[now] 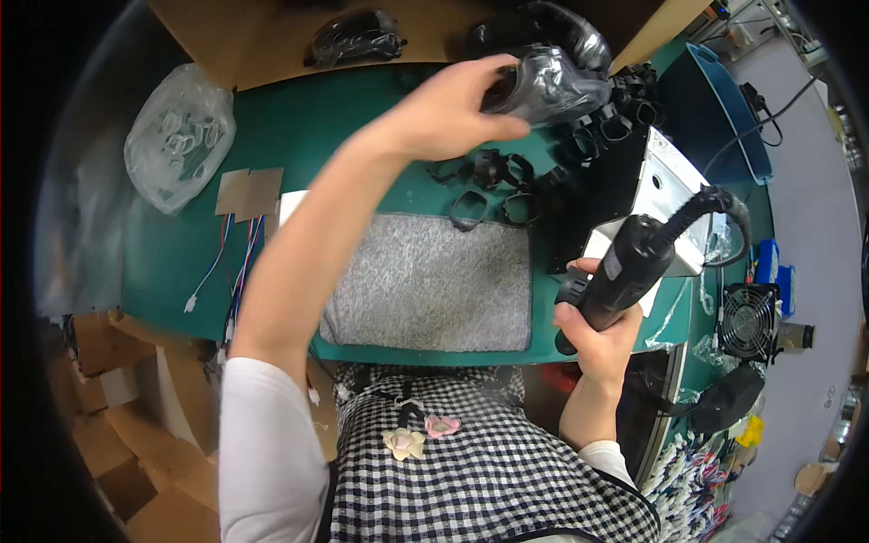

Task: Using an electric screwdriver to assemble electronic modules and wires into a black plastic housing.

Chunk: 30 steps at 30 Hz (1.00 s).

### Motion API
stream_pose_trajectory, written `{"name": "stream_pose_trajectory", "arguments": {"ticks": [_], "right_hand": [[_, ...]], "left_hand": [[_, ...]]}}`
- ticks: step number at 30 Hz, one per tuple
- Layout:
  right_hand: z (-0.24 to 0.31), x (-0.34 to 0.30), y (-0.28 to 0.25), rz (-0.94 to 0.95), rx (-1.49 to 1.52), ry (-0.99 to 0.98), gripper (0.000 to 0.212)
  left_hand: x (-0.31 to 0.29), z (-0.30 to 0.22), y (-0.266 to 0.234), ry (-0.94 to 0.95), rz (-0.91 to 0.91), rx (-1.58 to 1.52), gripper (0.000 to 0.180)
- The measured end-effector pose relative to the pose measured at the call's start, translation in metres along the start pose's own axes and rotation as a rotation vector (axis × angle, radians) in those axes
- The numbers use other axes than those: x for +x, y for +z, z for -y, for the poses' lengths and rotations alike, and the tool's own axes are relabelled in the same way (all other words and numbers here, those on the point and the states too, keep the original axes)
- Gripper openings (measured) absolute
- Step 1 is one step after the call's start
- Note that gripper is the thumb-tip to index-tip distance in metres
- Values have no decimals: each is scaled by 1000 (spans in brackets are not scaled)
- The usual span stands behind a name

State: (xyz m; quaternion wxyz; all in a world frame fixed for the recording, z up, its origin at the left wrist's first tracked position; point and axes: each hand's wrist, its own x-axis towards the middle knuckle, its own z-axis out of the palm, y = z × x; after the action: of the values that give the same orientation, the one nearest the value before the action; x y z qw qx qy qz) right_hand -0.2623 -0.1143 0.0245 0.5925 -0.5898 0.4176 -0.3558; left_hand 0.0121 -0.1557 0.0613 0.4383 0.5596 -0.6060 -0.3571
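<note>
My left hand [453,110] reaches across the bench toward the far side, its thumb and fingers around a black part in clear plastic wrap [554,89]. In my right hand [602,348], nearer the front edge, is a thick black corded handheld tool [625,271]; its ribbed cord bends away to the right. The tool is tilted, its narrow end toward the lower left. Between my arms lies a grey cloth mat [430,285]. Several black ring-shaped plastic parts [489,172] lie loose beyond the mat.
A cardboard box [262,45] at the back holds more wrapped black parts [358,38]. On the left are a clear bag of small parts [178,136] and brown plates with wires [249,192]. To the right stand a white metal bracket [665,195], a blue bin [724,109] and a black fan [749,321].
</note>
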Motion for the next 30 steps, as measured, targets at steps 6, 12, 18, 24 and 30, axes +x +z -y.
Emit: {"name": "stream_pose_trajectory", "arguments": {"ticks": [6, 12, 18, 24, 30], "right_hand": [[-4, 0, 2, 119, -33, 82, 36], [-4, 5, 19, 185, -312, -31, 33], [-13, 5, 42, 172, -554, -76, 35], [-15, 4, 53, 126, -800, -240, 37], [-30, 5, 49, 107, -807, -136, 33]], "left_hand": [[-137, -4, -24, 50, 329, 510, 46], [-194, 0, -42, 4, 115, 1300, 55], [-200, -2, 65, -165, -241, 979, 58], [-214, 40, 9, 114, 69, 915, 40], [-210, 62, -5, 243, 189, 759, 42]]}}
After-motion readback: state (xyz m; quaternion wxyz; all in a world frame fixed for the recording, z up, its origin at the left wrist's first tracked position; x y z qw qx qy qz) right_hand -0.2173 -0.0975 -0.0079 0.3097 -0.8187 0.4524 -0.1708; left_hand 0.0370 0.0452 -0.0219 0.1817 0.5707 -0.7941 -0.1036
